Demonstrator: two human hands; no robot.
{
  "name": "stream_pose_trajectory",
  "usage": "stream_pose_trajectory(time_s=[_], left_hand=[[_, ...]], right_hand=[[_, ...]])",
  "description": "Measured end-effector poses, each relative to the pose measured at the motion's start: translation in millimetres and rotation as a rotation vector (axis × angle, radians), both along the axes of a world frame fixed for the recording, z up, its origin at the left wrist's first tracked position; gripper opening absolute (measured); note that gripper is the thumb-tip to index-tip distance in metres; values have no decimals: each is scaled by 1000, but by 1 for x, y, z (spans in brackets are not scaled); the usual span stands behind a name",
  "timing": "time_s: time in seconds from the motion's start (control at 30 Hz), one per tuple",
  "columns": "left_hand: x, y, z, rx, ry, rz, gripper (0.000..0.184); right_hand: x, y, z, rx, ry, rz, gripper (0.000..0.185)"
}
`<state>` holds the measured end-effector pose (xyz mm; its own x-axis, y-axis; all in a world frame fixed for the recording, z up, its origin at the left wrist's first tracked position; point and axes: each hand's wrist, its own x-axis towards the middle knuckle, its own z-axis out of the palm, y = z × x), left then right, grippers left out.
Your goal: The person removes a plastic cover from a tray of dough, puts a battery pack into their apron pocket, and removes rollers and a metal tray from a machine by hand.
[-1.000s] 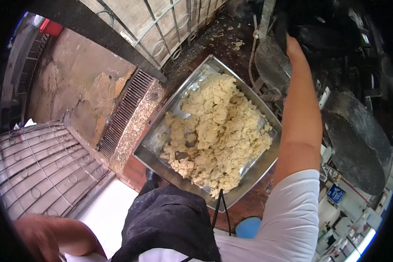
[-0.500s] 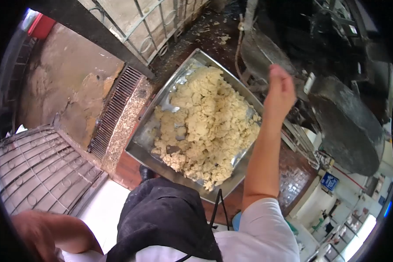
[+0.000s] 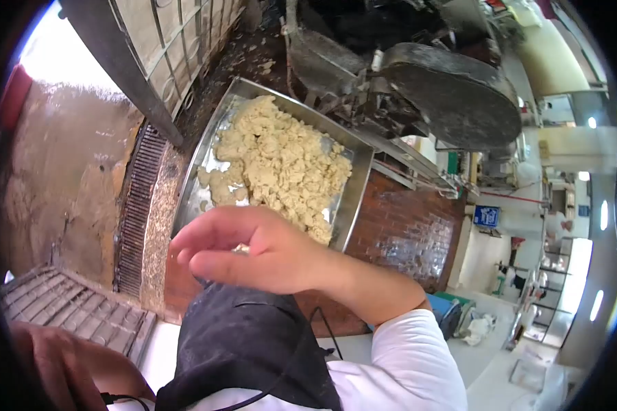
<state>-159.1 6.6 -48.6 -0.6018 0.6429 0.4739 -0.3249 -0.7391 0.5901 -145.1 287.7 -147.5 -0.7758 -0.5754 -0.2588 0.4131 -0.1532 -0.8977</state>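
Right hand (image 3: 260, 250) nothing in the grip, thumb and curled fingers apart, in front of the apron (image 3: 243, 335) and overlapping the tray's near side in view; contact with the tray can't be told. Left hand (image 3: 55, 366) at 7 o'clock, dark and cut off at the edge, can't tell if it grips anything. Crumbly pale dough (image 3: 288, 164) at 12 to 1 o'clock of the right hand, heaped in the metal tray (image 3: 357, 192), main pile up and right, thinner patch toward the tray's 9 o'clock. Handling, as judged: the dough looks loose and clumpy, so cupped fingers should work better than a pinch; come in low from the 6 o'clock side, palm under the clumps, press lightly so bits don't shed over the rim. Tray walls look thin, so best keep the wrist above the edge and load spread evenly. Black cord (image 3: 330, 332) hangs at the 4 o'clock side, worth keeping out of the dough. Dusty rounded metal housing (image 3: 452, 96) at 2 o'clock past the tray, give the elbow room there. Drain grate (image 3: 140, 205) at 9 o'clock, stray crumbs could drop in.
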Motion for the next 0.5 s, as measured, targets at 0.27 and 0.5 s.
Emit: stream_pose_trajectory(time_s=[0.27, 0.5], left_hand=[[76, -75, 20, -71, 69, 31, 37], [106, -76, -48, 122, 40, 285, 75]], right_hand=[[51, -65, 22, -144, -153, 73, 35], [61, -119, 44, -179, -404, 269, 67]])
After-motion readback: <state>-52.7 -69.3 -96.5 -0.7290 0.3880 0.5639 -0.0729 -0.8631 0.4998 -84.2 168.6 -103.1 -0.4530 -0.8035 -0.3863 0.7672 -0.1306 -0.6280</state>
